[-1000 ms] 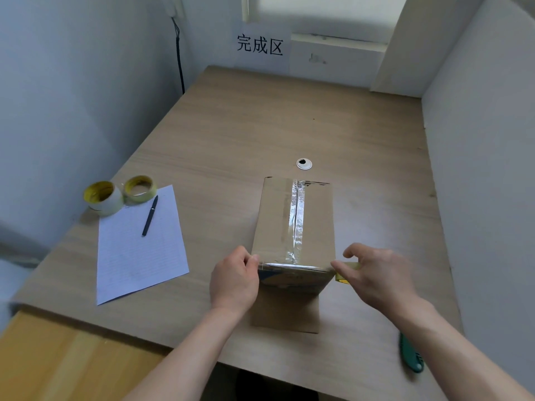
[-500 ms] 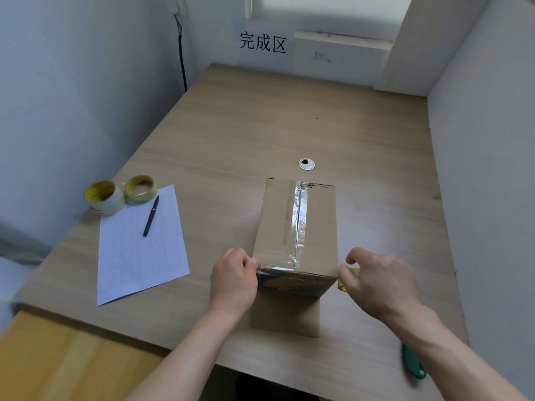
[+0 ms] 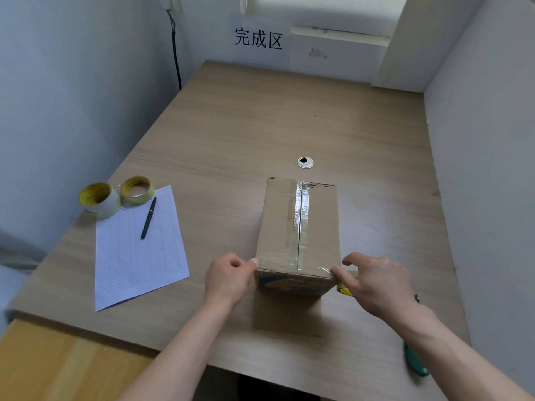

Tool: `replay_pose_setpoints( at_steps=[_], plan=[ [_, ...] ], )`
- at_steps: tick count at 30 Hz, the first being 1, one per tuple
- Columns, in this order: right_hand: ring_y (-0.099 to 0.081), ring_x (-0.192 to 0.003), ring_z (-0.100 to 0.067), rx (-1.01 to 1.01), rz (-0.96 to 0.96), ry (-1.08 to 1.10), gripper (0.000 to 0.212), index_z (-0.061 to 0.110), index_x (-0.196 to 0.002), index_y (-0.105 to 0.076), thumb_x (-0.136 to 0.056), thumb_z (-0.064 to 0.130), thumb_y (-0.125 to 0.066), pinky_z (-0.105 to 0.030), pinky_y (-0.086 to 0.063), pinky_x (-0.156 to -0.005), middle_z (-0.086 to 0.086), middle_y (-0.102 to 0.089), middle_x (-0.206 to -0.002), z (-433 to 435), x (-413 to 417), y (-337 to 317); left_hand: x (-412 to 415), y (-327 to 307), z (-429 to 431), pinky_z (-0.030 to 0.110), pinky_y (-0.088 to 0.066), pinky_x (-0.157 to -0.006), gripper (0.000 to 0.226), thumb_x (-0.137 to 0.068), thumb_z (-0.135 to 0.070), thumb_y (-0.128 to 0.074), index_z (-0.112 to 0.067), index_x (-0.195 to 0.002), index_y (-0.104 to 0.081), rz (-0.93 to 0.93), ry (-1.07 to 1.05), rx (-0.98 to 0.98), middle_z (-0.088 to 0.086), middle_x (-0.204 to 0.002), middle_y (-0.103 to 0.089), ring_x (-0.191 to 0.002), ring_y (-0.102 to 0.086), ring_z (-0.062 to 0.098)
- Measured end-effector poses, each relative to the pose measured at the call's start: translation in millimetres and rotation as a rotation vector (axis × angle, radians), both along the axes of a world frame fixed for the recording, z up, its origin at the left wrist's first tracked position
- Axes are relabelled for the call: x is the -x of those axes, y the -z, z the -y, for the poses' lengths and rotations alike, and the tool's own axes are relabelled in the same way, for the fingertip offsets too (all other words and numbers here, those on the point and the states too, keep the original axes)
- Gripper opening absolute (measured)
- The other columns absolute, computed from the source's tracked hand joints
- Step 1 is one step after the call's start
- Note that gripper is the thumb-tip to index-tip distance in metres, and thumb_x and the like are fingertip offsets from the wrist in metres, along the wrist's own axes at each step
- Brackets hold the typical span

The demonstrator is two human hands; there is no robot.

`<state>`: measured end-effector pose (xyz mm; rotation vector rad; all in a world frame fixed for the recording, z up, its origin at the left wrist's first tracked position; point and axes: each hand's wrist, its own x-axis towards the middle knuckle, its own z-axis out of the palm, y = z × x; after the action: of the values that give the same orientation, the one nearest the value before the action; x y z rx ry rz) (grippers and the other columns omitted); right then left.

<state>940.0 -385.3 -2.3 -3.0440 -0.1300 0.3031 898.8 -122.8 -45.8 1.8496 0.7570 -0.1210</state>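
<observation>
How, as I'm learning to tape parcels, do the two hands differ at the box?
The left hand holds nothing, fingers curled, thumb tip on the cardboard box's taped near-left corner; the right hand grips a yellow tape roll at the near-right corner. Both touch the box's near top edge.

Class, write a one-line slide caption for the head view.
Left hand grips a near corner of a taped cardboard box; right hand holds a tape roll at the other.

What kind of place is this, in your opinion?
Probably a small packing station: a taped cardboard box on a wooden desk, spare tape rolls by a lined sheet, and a wall sign marking an area.
</observation>
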Motion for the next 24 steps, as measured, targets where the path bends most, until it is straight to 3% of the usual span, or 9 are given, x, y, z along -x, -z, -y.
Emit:
replay_pose_setpoints(
  at_steps=[1, 2, 4, 7, 10, 13, 15, 20, 24],
  plan=[
    [-0.062, -0.104, -0.026, -0.010, -0.005, -0.008, 0.049, 0.036, -0.122, -0.061, -0.092, 0.069, -0.041, -0.034, -0.036, -0.068, 0.001, -0.071, -0.111, 0.5, -1.7, 2.0, 0.4, 1.7, -4.3, 0.043, -0.053, -0.077, 0.041, -0.068, -0.047, -0.078, -0.013, -0.085, -0.062, -0.042, -0.029, 0.091, 0.005, -0.081, -0.069, -0.078, -0.067, 0.027],
    [-0.063, -0.105, -0.026, -0.016, -0.008, -0.023, 0.051, 0.037, -0.126, -0.058, -0.091, 0.070, -0.039, -0.035, -0.038, -0.069, 0.001, -0.071, -0.111, 1.0, -2.9, 4.3, 0.0, 1.8, -7.5, 0.042, -0.052, -0.086, 0.055, -0.067, -0.053, -0.078, -0.016, -0.104, -0.062, -0.068, 0.013, 0.054, 0.005, -0.103, -0.067, -0.094, -0.066, 0.025],
    [-0.063, -0.102, -0.028, -0.017, -0.008, -0.061, 0.055, 0.039, -0.135, -0.050, -0.092, 0.070, -0.035, -0.037, -0.043, -0.070, 0.000, -0.072, -0.108, 2.4, -4.6, 8.2, -2.9, -1.3, -9.2, 0.038, -0.039, -0.107, 0.074, -0.077, -0.059, -0.070, -0.024, -0.138, -0.048, 0.052, 0.247, -0.328, 0.002, -0.143, -0.048, -0.132, -0.046, 0.022],
    [-0.063, -0.094, -0.031, -0.020, -0.010, -0.102, 0.059, 0.039, -0.145, -0.033, -0.094, 0.068, -0.033, -0.038, -0.043, -0.067, -0.003, -0.072, -0.098, 3.7, -3.7, 10.1, -26.0, -18.0, 9.5, 0.046, -0.019, -0.119, 0.085, -0.077, -0.079, -0.041, -0.038, -0.151, -0.031, 0.320, 0.748, -0.773, -0.003, -0.164, -0.014, -0.152, -0.006, 0.025],
    [-0.063, -0.094, -0.032, -0.016, -0.025, -0.124, 0.068, 0.038, -0.153, -0.013, -0.095, 0.068, -0.032, -0.039, -0.041, -0.067, -0.005, -0.071, -0.099, 5.4, -4.2, 8.1, -55.2, -11.4, 25.8, 0.059, -0.016, -0.116, 0.079, -0.082, -0.079, -0.032, -0.043, -0.151, -0.026, 0.277, 1.121, -0.925, -0.003, -0.166, -0.004, -0.152, 0.002, 0.030],
    [-0.064, -0.098, -0.027, -0.064, -0.081, -0.193, 0.075, 0.044, -0.154, -0.007, -0.089, 0.077, -0.024, -0.037, -0.047, -0.075, 0.001, -0.072, -0.105, 10.5, -7.0, 13.0, -62.4, -1.3, 26.1, 0.069, -0.039, -0.093, 0.068, -0.084, -0.076, -0.029, -0.038, -0.138, -0.045, 0.443, 1.233, -0.985, 0.008, -0.154, -0.040, -0.141, -0.034, 0.044],
    [-0.063, -0.102, -0.026, -0.087, -0.112, -0.237, 0.077, 0.049, -0.153, -0.010, -0.084, 0.080, -0.022, -0.036, -0.048, -0.080, 0.003, -0.072, -0.108, 13.5, -6.8, 15.7, -60.7, 5.6, 24.1, 0.072, -0.042, -0.085, 0.064, -0.085, -0.074, -0.031, -0.035, -0.134, -0.046, 0.525, 1.222, -1.067, 0.011, -0.148, -0.048, -0.133, -0.044, 0.047],
    [-0.060, -0.104, -0.027, -0.086, -0.165, -0.306, 0.074, 0.050, -0.153, -0.015, -0.089, 0.069, -0.048, -0.032, -0.035, -0.073, -0.005, -0.068, -0.112, 14.4, -13.5, 11.6, -63.7, 4.0, 26.7, 0.073, -0.039, -0.090, 0.069, -0.080, -0.074, -0.038, -0.031, -0.133, -0.046, 0.561, 1.224, -1.107, 0.016, -0.144, -0.050, -0.130, -0.045, 0.051],
    [-0.060, -0.105, -0.026, -0.238, -0.165, -0.262, 0.073, 0.053, -0.150, -0.024, -0.087, 0.061, -0.060, -0.032, -0.043, -0.083, -0.001, -0.069, -0.116, 15.9, -13.5, 15.6, -65.1, -7.4, 45.6, 0.060, -0.037, -0.102, 0.068, -0.060, -0.063, -0.057, -0.019, -0.113, -0.055, 0.483, 1.234, -1.138, 0.022, -0.130, -0.051, -0.124, -0.044, 0.053]
  ],
)
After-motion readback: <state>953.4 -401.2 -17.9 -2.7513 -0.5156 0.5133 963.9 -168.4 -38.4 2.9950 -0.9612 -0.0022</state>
